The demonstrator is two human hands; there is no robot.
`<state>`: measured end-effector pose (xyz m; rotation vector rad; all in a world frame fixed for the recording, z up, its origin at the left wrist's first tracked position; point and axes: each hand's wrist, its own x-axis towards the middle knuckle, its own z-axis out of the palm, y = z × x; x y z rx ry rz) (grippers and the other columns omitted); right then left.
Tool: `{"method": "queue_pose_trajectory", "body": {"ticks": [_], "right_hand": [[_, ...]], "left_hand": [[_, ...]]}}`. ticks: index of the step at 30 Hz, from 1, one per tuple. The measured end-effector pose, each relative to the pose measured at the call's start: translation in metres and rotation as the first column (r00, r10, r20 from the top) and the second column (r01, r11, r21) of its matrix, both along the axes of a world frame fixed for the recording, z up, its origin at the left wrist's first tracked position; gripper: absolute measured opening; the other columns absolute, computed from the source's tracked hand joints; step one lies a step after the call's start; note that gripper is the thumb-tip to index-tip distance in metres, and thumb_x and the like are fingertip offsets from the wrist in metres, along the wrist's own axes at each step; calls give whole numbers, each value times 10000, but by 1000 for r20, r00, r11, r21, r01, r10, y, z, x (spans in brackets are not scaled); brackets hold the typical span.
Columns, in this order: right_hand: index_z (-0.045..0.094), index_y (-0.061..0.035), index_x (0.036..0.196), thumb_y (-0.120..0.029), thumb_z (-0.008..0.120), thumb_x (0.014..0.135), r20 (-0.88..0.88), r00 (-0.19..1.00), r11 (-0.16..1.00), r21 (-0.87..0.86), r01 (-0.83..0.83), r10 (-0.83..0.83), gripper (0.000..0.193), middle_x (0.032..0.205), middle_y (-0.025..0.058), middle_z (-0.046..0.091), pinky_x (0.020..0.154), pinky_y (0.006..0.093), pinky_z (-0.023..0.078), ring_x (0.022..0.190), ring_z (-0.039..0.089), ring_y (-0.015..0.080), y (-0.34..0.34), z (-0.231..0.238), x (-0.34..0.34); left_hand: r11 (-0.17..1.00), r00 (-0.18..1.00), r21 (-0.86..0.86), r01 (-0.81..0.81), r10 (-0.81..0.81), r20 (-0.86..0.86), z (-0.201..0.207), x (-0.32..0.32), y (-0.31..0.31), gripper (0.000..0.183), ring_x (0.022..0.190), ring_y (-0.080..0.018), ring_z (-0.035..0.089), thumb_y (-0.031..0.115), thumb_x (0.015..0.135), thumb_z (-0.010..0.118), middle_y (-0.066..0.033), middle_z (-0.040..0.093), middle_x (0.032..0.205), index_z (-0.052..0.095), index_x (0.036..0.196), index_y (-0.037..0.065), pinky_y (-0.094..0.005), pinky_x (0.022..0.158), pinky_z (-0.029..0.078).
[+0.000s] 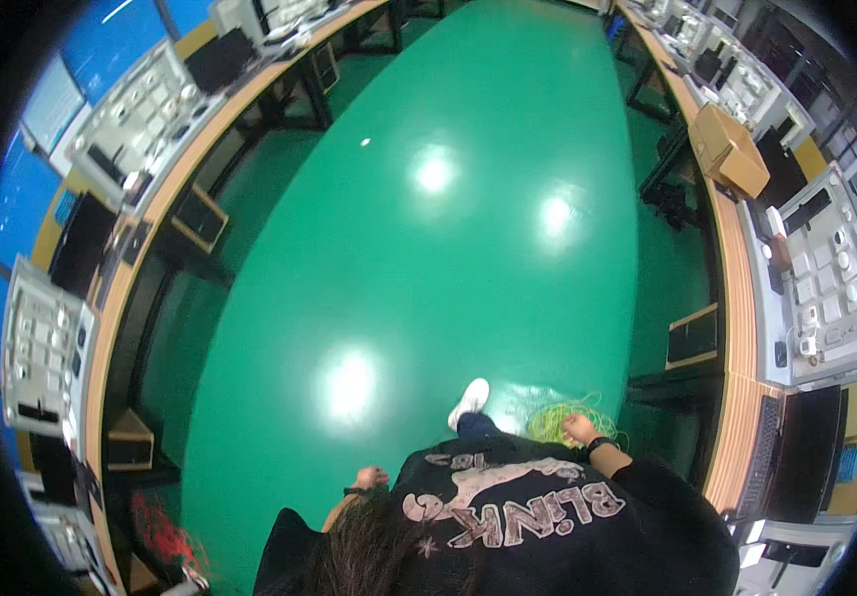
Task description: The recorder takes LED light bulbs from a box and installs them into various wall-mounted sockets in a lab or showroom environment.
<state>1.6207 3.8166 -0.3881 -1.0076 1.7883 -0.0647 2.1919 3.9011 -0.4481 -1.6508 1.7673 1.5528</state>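
Head view: right hand (579, 429) overlaps yellow-green cord coil (546, 426); we cannot tell its grip, nor that of left hand (372, 478). Loops, we judge, handle best supported together.

Looks like a training lab or workshop, judging by long wood-edged desks (738, 343) lining nine and three o'clock, repeated white panels (826, 273) of mounted fittings standing along both rows, a keyboard (759, 457) and dark monitor (812, 452) at four o'clock, and a glossy green floor (488, 268) between.
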Motion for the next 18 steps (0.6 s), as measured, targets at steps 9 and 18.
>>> {"method": "queue_pose_trajectory", "body": {"ticks": [9,18], "right_hand": [[586,-7,1058,-246,596,842,101,970,961,-152,233,-219,321,901,112,662,521,319,506,692,678,195,-129,-2,-59],[569,-14,1118,-234,573,849,226,884,901,-56,431,-409,348,918,102,665,561,336,526,703,681,211,-213,-14,-95]], "left_hand": [[338,301,285,-897,939,-164,48,-69,-280,307,915,-266,602,197,929,431,-153,603,1016,512,1145,-6,-395,779,503],[666,660,409,-624,729,-181,33,-207,-477,321,930,-245,612,271,902,512,-94,625,1061,561,1163,90,-357,724,492]]}}
